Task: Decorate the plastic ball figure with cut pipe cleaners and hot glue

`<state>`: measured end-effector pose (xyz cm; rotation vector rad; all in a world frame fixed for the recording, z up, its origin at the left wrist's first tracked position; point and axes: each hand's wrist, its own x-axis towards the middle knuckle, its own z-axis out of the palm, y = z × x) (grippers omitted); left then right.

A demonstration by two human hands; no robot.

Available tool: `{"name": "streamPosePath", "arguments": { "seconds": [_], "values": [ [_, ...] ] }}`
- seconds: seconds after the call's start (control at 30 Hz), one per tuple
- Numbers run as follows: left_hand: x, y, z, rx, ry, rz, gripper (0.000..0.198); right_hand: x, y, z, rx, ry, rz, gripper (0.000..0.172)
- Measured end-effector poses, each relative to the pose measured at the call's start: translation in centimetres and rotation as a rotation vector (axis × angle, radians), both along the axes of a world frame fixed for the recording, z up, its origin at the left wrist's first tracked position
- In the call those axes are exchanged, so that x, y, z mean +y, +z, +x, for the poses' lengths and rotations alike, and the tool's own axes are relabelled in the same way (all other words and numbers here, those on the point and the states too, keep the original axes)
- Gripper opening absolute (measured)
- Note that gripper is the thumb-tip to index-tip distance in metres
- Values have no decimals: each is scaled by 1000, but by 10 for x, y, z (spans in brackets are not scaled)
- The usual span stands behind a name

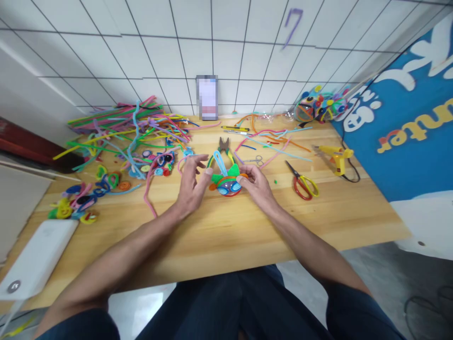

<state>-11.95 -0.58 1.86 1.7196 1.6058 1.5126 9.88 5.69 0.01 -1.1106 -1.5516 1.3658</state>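
Note:
In the middle of the table sits a pipe-cleaner animal head (229, 188), with green ears, blue loop eyes, an orange band and a light blue loop (220, 163) rising above it. My right hand (257, 186) pinches its right side between thumb and fingers. My left hand (193, 186) is beside its left side, thumb and fingers apart, holding nothing. Just behind the head lie pliers (224, 144) with green and yellow handles, partly hidden by it. Small metal scissors (255, 160) rest behind my right hand.
Loose pipe cleaners (116, 118) and finished curled pieces (85, 198) cover the left side. Red-and-yellow scissors (303, 182) and a yellow glue gun (338, 158) lie right. A phone (208, 97) leans on the wall; a white power bank (38, 257) is at front left.

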Motion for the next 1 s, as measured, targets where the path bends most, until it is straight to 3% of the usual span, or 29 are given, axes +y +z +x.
{"name": "streamPosePath", "arguments": {
  "seconds": [0.13, 0.23, 0.7, 1.0],
  "values": [
    [14, -2, -3, -239, -346, -400, 62, 0, 0, 1, 19, -2, -3, 42],
    [15, -8, 3, -314, -456, -486, 74, 0, 0, 0, 23, -6, -11, 43],
    [9, -16, 11, -266, -434, -371, 50, -2, 2, -1, 51, 7, -48, 47],
    [11, 5, 7, -369, -432, -592, 64, 0, 5, 0, 12, 31, -13, 41]
  ]
}}
